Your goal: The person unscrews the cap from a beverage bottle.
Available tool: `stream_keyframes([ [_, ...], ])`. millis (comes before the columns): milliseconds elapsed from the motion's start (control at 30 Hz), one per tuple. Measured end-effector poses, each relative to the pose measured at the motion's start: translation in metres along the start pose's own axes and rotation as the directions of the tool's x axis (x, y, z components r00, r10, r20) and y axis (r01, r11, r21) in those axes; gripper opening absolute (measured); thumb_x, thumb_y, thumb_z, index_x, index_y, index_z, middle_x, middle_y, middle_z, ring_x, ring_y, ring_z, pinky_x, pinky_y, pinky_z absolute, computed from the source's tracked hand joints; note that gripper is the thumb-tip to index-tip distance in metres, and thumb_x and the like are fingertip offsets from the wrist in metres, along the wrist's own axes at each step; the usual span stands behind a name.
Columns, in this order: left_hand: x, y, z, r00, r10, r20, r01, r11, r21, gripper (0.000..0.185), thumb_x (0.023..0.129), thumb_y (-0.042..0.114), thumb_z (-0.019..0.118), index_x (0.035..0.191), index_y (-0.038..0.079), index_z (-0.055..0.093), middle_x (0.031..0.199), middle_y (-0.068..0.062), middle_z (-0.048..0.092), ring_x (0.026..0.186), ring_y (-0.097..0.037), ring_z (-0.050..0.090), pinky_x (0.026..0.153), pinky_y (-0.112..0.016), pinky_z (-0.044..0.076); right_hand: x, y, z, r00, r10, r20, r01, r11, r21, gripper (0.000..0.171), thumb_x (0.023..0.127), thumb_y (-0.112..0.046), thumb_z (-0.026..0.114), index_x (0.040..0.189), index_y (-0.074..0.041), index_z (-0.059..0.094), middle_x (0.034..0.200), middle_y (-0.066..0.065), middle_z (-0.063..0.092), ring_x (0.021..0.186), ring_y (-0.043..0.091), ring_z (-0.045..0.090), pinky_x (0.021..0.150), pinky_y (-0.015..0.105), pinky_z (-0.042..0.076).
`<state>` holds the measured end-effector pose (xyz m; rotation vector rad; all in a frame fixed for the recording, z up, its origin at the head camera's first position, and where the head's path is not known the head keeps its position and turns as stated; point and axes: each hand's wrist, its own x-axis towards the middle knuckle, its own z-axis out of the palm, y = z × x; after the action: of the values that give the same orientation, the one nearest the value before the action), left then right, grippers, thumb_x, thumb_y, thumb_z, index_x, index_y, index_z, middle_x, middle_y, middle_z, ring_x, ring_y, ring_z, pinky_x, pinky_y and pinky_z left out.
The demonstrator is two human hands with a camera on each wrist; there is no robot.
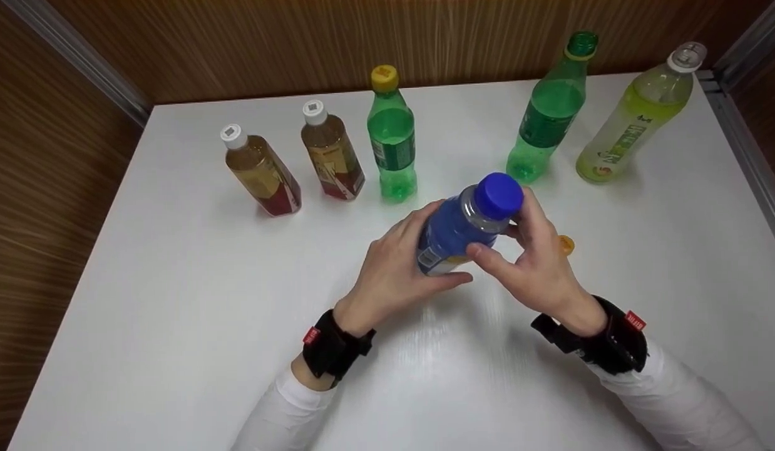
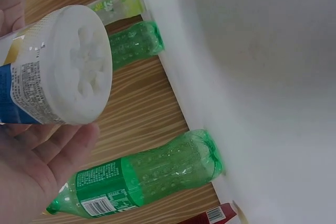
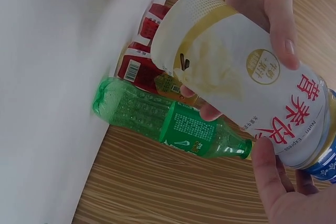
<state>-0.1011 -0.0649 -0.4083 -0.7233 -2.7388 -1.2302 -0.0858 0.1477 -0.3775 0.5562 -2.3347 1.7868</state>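
Note:
A milk drink bottle [image 1: 459, 235] with a blue cap [image 1: 499, 196] is held tilted above the white table [image 1: 237, 344]. My left hand [image 1: 397, 260] grips its lower body from the left, fingers wrapped round the far side. Near the upper part, my right hand [image 1: 541, 269] holds it between thumb and fingers. The white ribbed base [image 2: 86, 64] faces the left wrist camera. In the right wrist view the white label [image 3: 236, 77] with red characters shows between both hands. A small orange-yellow cap [image 1: 567, 244] lies on the table, partly hidden behind the right hand.
Behind stand two brown tea bottles [image 1: 262, 172] with white caps and a green bottle [image 1: 392, 141] with a yellow cap. Further right are a green bottle [image 1: 546, 119] without a cap and a yellow-green drink bottle [image 1: 638, 119]. A wood-grain panel [image 1: 462, 37] closes the back.

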Motion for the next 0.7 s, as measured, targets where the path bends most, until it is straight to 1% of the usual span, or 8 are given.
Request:
stream_keyframes([
  [100, -0.001, -0.0003, -0.0001, 1.0, -0.004, 0.001, 0.004, 1.0, 0.005, 0.098, 0.076, 0.047, 0.093, 0.154, 0.011, 0.046, 0.143, -0.008, 0.067, 0.128, -0.022, 0.068, 0.105, -0.044, 0.058, -0.0013, 0.0004, 0.0016, 1.0, 0.001, 0.011, -0.001, 1.0, 0.013, 0.064, 0.09, 0.002, 0.072, 0.148, 0.003, 0.044, 0.143, 0.021, 0.059, 0.129, 0.005, 0.063, 0.105, 0.018, 0.054],
  [300, -0.0021, -0.0006, -0.0018, 0.999, -0.027, 0.018, 0.027, 1.0, 0.011, 0.089, 0.079, 0.042, 0.091, 0.149, 0.008, 0.049, 0.14, -0.01, 0.069, 0.125, -0.024, 0.07, 0.107, -0.044, 0.057, -0.002, 0.0035, 0.0034, 0.999, 0.015, 0.033, -0.015, 1.0, 0.021, 0.064, 0.092, 0.001, 0.072, 0.149, 0.001, 0.043, 0.144, 0.02, 0.058, 0.13, 0.005, 0.062, 0.105, 0.018, 0.054],
  [533, -0.0018, 0.0002, -0.003, 0.999, -0.033, 0.022, 0.032, 0.999, 0.026, 0.087, 0.081, 0.041, 0.09, 0.149, 0.007, 0.049, 0.141, -0.011, 0.069, 0.126, -0.026, 0.07, 0.107, -0.046, 0.057, -0.0024, 0.0041, 0.0029, 0.999, 0.01, 0.033, -0.011, 1.0, 0.015, 0.064, 0.091, 0.003, 0.071, 0.149, 0.003, 0.042, 0.145, 0.021, 0.058, 0.129, 0.004, 0.062, 0.103, 0.018, 0.055],
  [700, -0.0014, 0.0002, -0.0034, 0.999, -0.035, 0.032, 0.034, 0.999, 0.018, 0.087, 0.081, 0.041, 0.09, 0.15, 0.008, 0.048, 0.142, -0.011, 0.068, 0.127, -0.026, 0.069, 0.108, -0.046, 0.057, -0.0023, 0.0041, 0.0016, 0.999, 0.015, 0.035, -0.015, 1.0, -0.013, 0.068, 0.09, 0.004, 0.072, 0.15, 0.002, 0.041, 0.147, 0.019, 0.058, 0.13, 0.004, 0.061, 0.103, 0.018, 0.055],
])
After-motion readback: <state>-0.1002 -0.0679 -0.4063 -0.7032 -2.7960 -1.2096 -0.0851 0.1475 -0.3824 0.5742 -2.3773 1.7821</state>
